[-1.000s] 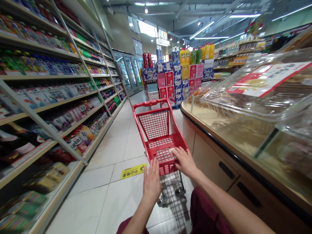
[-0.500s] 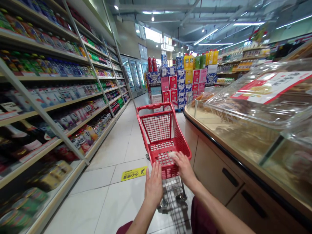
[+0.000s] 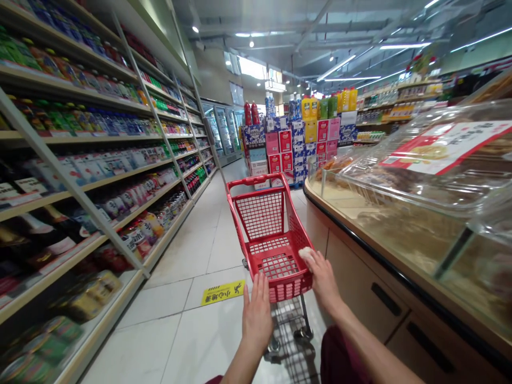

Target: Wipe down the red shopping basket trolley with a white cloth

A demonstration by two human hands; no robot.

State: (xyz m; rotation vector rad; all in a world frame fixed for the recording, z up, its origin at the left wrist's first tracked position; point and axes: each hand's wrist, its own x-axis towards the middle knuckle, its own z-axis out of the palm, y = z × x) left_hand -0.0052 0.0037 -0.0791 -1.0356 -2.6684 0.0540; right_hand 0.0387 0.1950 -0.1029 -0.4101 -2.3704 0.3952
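A red plastic shopping cart (image 3: 260,213) stands right in front of me, its basket holding nothing that I can see. Against the near left corner of the basket, my left hand (image 3: 258,309) lies with its fingers stretched out and close together, holding nothing. My right hand (image 3: 324,277) is at the basket's right rim, near the front corner. Under its fingertips is a crumpled white wad (image 3: 306,253), which looks like a tissue or cloth. The fingers partly cover it.
Shelves of bottled drinks (image 3: 120,160) line the left side. On the right, a counter (image 3: 340,197) with drawers bears clear plastic food boxes (image 3: 440,149). Stacked drink cartons (image 3: 284,154) stand ahead. A yellow floor sticker (image 3: 223,292) lies left of the cart.
My right hand, with the white wad, has shifted right from the near edge to the basket's right rim. My left hand remains by the near left corner.
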